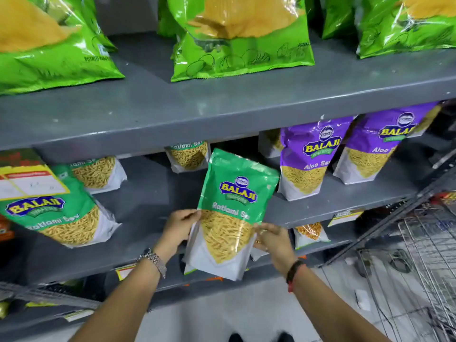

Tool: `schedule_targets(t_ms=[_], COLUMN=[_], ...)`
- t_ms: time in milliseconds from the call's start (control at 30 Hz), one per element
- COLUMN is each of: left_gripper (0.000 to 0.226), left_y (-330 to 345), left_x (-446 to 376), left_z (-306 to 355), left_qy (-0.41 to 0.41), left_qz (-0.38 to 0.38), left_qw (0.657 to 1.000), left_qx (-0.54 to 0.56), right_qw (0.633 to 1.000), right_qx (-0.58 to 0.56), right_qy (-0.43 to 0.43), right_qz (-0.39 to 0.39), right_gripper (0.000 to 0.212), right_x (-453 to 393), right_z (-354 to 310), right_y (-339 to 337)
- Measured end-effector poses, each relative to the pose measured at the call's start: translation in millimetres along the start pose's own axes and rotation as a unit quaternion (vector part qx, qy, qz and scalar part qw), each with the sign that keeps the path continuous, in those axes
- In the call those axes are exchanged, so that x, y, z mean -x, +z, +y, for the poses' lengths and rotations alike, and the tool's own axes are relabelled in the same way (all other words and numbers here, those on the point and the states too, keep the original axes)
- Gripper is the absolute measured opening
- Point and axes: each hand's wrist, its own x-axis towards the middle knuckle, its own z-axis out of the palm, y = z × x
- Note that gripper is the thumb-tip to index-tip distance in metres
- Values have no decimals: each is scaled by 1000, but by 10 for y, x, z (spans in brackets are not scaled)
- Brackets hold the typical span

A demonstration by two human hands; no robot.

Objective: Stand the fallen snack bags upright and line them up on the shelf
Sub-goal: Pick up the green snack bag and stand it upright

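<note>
In the middle of the frame a person holds a green Ratlami Sev bag (233, 211) upright in front of the grey middle shelf (153, 193), its base hanging lower than the shelf's front edge. The left hand (181, 227) pinches the bag's left edge, thumb on the front, and a metal watch (154, 261) sits on that wrist. The right hand (272, 236) clasps the bag's right edge with the fingers curled round it; a dark band (294, 272) circles that wrist. At the left of the frame a second green sev bag (61, 213) leans towards the camera near the shelf's front, with a yellow price tag (29, 180) covering its top. Behind it, further back on the shelf, stand two more bags of the same kind (98, 174), their tops hidden by the shelf above. At the right of the frame two purple Aloo Sev bags (313, 154) stand side by side on the same shelf. Along the top of the frame, bright green wafer bags (237, 38) sit on the upper shelf (172, 112). In the lower right corner there is a wire trolley (427, 255).
</note>
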Motion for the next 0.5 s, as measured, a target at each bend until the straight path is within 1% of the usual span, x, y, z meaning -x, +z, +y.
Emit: schedule_targets(t_ms=[67,133,200,300,367,500], left_gripper=[11,13,14,10,12,13], left_y=[149,317,469,630,692,775], left_x=[233,437,603,696,715,712], left_z=[-20,-25,-23,-53,-52,-2], left_qy=[3,21,26,21,21,39], left_qz=[-13,-7,-12,-38,-57,-73], left_qw=[999,996,992,989,988,984], left_qx=[53,89,119,140,144,157], right_qw=[998,994,991,985,983,980], right_qx=[39,57,57,55,57,50], right_qy=[-47,-90,-117,-150,-157,-165], right_qz=[25,30,34,63,81,95], right_gripper=[25,15,9,9,5,10], right_x=[111,249,397,564,633,743], right_z=[-15,-28,-52,-94,-111,-134], right_y=[-216,-410,-564,-713,-777,-850])
